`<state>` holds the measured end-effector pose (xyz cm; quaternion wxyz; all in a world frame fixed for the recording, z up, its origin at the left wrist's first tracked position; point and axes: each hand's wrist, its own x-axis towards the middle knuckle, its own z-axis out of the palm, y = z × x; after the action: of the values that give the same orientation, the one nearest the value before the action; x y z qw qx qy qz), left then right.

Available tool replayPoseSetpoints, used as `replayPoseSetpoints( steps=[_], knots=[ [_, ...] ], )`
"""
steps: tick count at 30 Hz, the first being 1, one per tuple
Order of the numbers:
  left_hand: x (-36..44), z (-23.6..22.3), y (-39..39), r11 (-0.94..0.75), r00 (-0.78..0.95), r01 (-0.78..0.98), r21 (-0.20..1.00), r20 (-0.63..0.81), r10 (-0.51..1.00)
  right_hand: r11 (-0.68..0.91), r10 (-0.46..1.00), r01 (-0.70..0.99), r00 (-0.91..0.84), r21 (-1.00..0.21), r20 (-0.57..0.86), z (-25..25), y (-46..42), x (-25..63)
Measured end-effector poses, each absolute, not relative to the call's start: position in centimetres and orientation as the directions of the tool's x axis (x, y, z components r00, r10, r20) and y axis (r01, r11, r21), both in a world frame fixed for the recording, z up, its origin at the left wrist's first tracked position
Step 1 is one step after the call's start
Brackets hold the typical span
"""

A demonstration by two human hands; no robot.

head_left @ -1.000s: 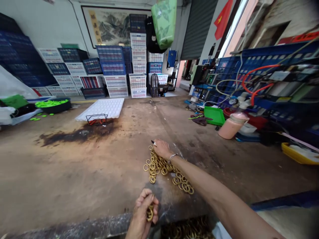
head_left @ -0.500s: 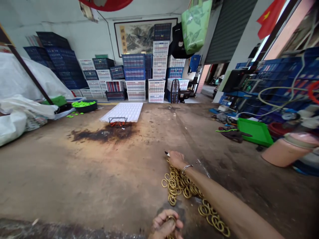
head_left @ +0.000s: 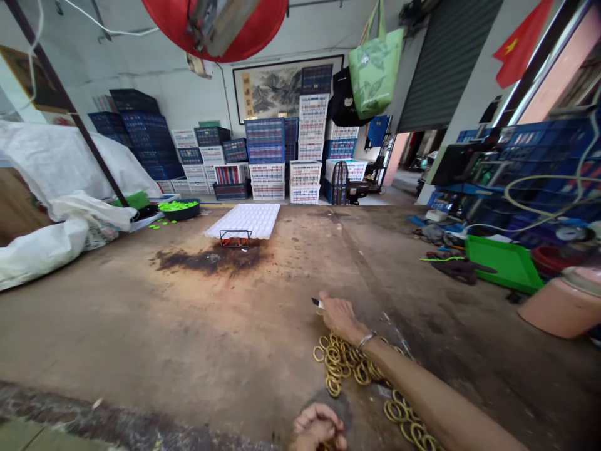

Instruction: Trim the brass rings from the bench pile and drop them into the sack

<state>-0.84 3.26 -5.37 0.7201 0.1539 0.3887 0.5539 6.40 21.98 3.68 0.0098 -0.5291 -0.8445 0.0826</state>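
Note:
A pile of brass-coloured rings (head_left: 345, 360) lies on the brown tabletop (head_left: 188, 338), with more rings trailing toward the lower right. My right hand (head_left: 340, 313) is over the upper edge of the pile, closed on a small black-and-white piece (head_left: 317, 303) whose dark tip points left; its kind is unclear. The right forearm covers part of the rings. Close to the bottom edge of the view, my left hand (head_left: 318, 427) has its fingers curled round brass rings (head_left: 327, 446), mostly hidden by the fingers and the frame edge.
Farther back on the table are a white moulded tray (head_left: 246, 219), a black wire holder (head_left: 235, 238) and a dark bowl of bright green pieces (head_left: 181, 210). At right stand a green tray (head_left: 502, 263) and a pink container (head_left: 563, 304). A red fan-like disc (head_left: 164, 25) hangs overhead.
The view has tilted up and shifted left, so the scene sits lower and farther right. Both hands keep their grips; the ring in the left hand is now more hidden.

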Motion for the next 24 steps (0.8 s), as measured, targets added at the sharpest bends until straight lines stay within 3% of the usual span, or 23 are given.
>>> replayPoseSetpoints(
  steps=[4, 9, 13, 19, 24],
  knots=[
    [-0.4, -5.0, 3.3, 0.294, -0.070, -0.684, 0.668, -0.461, 0.885, 0.564, 0.813, 0.746, -0.576, -0.353, 0.080, 3.6, 17.2, 8.0],
    [0.8, -3.7, 2.1, 0.245, -0.199, -0.622, 0.744, -0.453, 0.869, 0.520, 0.791, 0.576, -0.604, -0.631, 0.101, 2.0, 10.1, 10.7],
    [2.2, -2.1, 0.3, 0.221, -0.206, -0.491, 0.843, -0.359, 0.910, 0.424, 0.815, 0.505, -0.575, -0.751, 0.074, 1.0, 6.5, 12.1],
    [3.8, 0.3, -2.5, 0.155, -0.252, -0.251, 0.956, -0.219, 0.943, 0.354, 0.875, 0.387, -0.459, -0.852, 0.155, 0.4, 4.4, 13.6],
    [4.2, 1.9, -3.6, -0.016, -0.310, -0.021, 1.000, 0.008, 0.951, 0.229, 0.916, 0.324, -0.392, -0.918, 0.090, 0.3, 3.9, 14.6]
  ],
)
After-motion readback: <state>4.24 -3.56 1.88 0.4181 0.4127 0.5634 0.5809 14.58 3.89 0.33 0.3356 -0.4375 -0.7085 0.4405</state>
